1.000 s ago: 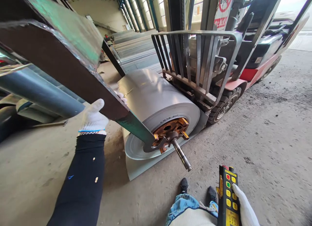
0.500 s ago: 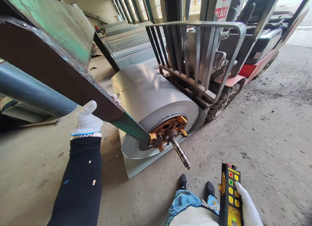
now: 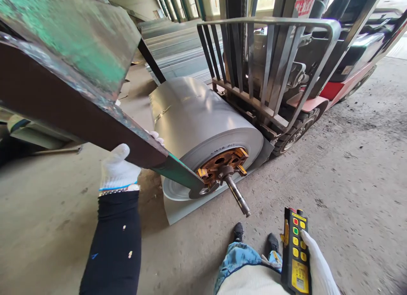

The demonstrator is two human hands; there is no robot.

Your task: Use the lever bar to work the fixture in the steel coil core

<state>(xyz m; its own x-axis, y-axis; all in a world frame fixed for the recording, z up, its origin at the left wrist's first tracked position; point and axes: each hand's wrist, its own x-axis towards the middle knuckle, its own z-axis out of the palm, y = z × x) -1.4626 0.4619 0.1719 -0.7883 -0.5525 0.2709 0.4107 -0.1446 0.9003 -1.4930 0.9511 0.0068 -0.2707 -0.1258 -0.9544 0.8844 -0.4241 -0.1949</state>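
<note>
Right now I'm watching the left hand (image 3: 119, 170), in its white knit glove, pressing up against the underside of the big green-painted, rust-edged steel lifting arm (image 3: 79, 100). The thumb is sticking up on the near face and the fingers (image 3: 155, 137) are wrapping over the far edge, so the hand is clamping on the arm's lower edge. Its long axis is running down and away from that hand toward the large grey sheet-metal coil (image 3: 197, 125), and its hooked tip is sitting right at the coil's orange, rusty core fitting (image 3: 224, 161). From that fitting a steel shaft (image 3: 237, 195) is sticking out toward my black shoes (image 3: 254, 237), so the coil's axis is pointing at me, not across. The left hand is the nearer one to the coil, just beside its near end face; the dark-sleeved forearm is reaching straight up from below.

Meanwhile the right hand (image 3: 319, 267) is hanging low, well apart from the coil on the shaft's side, its fingers closing around a black-and-yellow push-button remote pendant (image 3: 295, 252) held upright. Behind the coil, touching or nearly so, I'm seeing the red forklift's grey load guard (image 3: 263, 70).
</note>
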